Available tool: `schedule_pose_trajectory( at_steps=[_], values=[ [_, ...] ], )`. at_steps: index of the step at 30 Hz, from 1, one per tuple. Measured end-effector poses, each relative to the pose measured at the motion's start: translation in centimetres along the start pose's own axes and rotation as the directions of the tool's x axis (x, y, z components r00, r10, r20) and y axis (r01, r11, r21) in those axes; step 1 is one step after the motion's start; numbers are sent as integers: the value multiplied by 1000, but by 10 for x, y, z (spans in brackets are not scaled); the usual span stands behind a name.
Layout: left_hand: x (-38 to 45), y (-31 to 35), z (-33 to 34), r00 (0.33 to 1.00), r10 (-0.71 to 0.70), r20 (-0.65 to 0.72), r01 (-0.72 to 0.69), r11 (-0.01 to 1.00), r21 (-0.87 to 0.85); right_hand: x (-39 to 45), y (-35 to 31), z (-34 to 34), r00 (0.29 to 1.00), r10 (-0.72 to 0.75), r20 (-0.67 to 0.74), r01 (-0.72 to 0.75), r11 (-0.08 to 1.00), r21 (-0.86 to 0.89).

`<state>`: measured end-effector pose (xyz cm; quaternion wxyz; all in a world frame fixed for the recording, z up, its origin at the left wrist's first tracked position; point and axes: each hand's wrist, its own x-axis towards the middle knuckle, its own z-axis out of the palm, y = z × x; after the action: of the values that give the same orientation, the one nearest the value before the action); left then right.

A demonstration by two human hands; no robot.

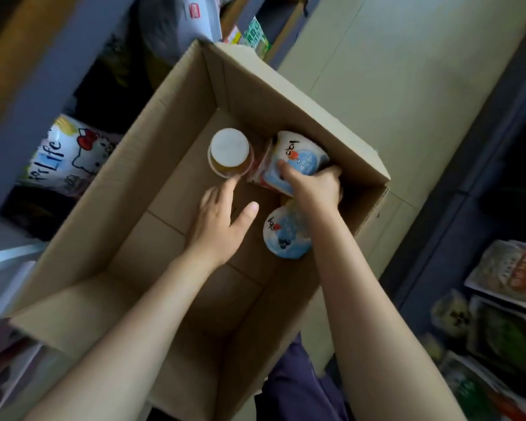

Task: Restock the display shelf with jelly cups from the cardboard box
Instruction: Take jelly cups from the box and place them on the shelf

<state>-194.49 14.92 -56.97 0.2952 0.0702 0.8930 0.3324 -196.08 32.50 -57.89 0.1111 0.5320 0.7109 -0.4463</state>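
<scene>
Inside the cardboard box, the right hand is clamped over a blue-lidded jelly cup tipped on its side, lid facing the camera. The left hand is spread and empty, its fingertips just short of an upturned orange jelly cup directly ahead, so it is the nearer hand. A third cup lies between the wrists.
</scene>
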Motion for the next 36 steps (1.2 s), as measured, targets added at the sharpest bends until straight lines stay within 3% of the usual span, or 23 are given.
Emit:
schedule_pose_trajectory(
  at_steps=[3, 6, 10, 16, 19, 25, 27, 30, 32, 34, 36],
  values=[
    [-3, 6, -7, 999, 41, -15, -41, 999, -20, -6, 2, -13, 997, -56, 49, 50, 993, 102],
    [-4, 12, -10, 997, -73, -26, 68, 984, -167, -19, 6, -21, 979, -183, 84, 179, 982, 54],
    [17, 10, -9, 947, -303, 107, 311, 780, -544, -29, 7, -3, 929, -238, 284, 263, 964, -51],
    [60, 8, -10, 937, -348, 20, 282, 723, -631, -16, -15, 17, 845, -358, 398, 404, 914, -35],
    [66, 2, -8, 932, -362, 30, 272, 643, -716, -17, -9, 24, 850, -383, 362, 390, 919, 55],
    [40, -2, -21, 957, -285, 52, 221, 602, -767, -27, 7, 19, 896, -248, 369, 151, 950, 272],
    [19, -6, -30, 968, -250, 23, 171, 591, -789, -34, 8, 12, 845, -262, 466, 112, 939, 325],
    [-8, -18, -47, 986, -162, 47, 126, 525, -842, -45, 11, 6, 674, -349, 651, 66, 906, 417],
    [-12, -30, -54, 991, -89, 103, 133, 480, -867, -52, 12, 11, 582, -380, 719, 112, 913, 392],
    [-10, -40, -54, 986, -135, 99, 150, 452, -879, -55, 11, 20, 545, -367, 754, 187, 930, 318],
    [-6, -49, -51, 966, -256, 44, 149, 404, -902, -52, 5, 31, 573, -402, 714, 296, 914, 278]
  ],
)
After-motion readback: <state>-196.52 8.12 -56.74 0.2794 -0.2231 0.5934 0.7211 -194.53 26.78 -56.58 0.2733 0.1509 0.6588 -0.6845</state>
